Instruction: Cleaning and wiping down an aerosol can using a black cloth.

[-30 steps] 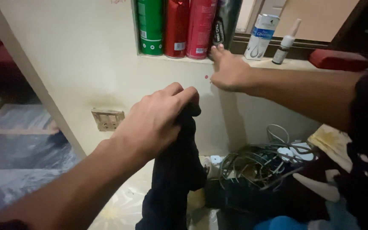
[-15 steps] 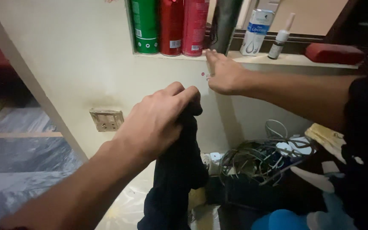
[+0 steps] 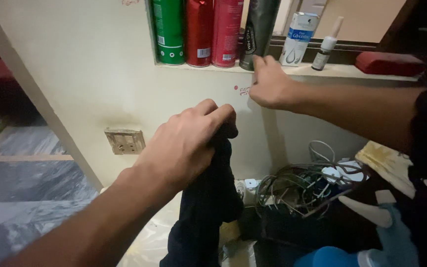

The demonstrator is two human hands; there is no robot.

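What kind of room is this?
Probably a bedroom corner at home: spray cans stand on a wall ledge, a wall socket sits below, and tangled cables lie by some clothes.

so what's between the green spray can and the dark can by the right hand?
Head view: two red spray cans stand between the green can and the dark can, which the right hand touches.

We saw a green can [image 3: 169,32] beside two red cans [image 3: 212,32] on the ledge [image 3: 352,72], a white carton [image 3: 298,38], a wall socket [image 3: 124,141], and tangled cables [image 3: 302,188] below.
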